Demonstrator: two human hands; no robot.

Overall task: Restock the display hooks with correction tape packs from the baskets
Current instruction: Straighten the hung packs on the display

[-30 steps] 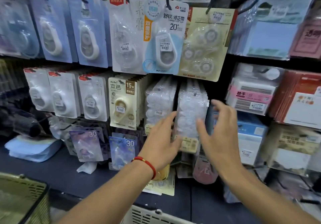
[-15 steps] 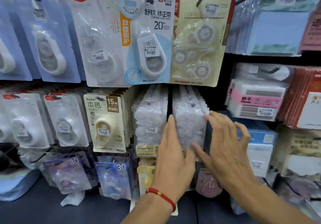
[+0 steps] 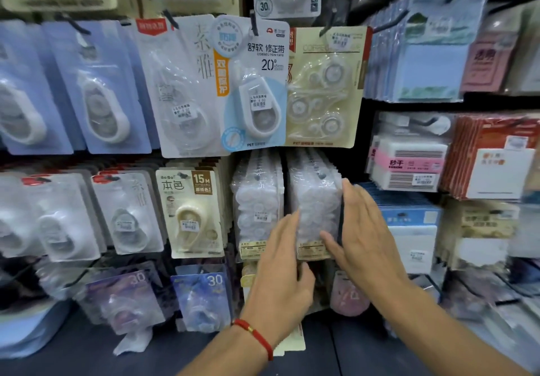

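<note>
A thick stack of clear multi-roll correction tape packs [image 3: 314, 200] hangs on a hook in the middle row. My left hand [image 3: 285, 270] presses flat on the stack's lower left, a red cord on its wrist. My right hand [image 3: 361, 229] lies flat against the stack's right side, fingers straight, thumb across the lower front. Neither hand closes around a pack. A second like stack [image 3: 257, 200] hangs just to the left. Single-tape packs hang above: a blue-and-white pack [image 3: 260, 89] and a beige three-tape pack [image 3: 325, 89].
Rows of carded correction tapes fill the hooks at left, among them a cream 15M pack [image 3: 190, 212] and purple 30 packs [image 3: 201, 299]. Sticky notes and boxed items [image 3: 409, 165] crowd the right shelves. A dark shelf [image 3: 87, 355] runs below. No basket is in view.
The view has moved closer to the display. Both hands went from reaching toward the right clear stack to resting against its left and right sides.
</note>
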